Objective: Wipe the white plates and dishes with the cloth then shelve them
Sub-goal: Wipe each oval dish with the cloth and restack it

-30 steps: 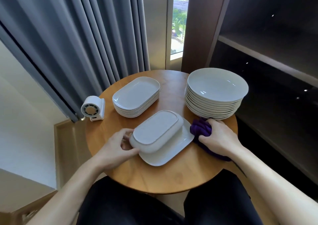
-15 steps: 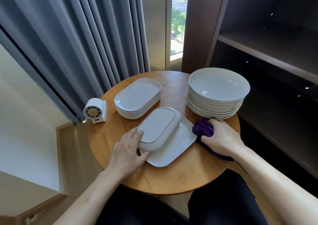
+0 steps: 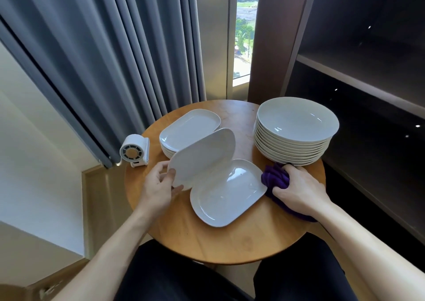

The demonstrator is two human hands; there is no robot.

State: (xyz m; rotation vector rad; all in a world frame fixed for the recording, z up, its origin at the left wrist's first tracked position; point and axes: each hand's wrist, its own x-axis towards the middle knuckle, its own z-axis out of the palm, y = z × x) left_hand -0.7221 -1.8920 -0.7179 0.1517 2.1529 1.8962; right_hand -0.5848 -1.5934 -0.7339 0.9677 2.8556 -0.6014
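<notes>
The tilted dish (image 3: 202,158) is pinched at its rim by the left hand (image 3: 158,185), apparently propped on the flat dish (image 3: 227,192), so its face can be wiped; the cloth (image 3: 274,178) is gripped by the right hand (image 3: 296,190) on the table (image 3: 207,243).

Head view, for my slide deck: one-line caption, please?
Left hand holds an oblong white dish tilted above a flat dish; right hand grips the purple cloth on the round table.

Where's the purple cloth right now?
Head view: the purple cloth lies on the table, right side, gripped by the right hand, beside the round plate stack.
</notes>
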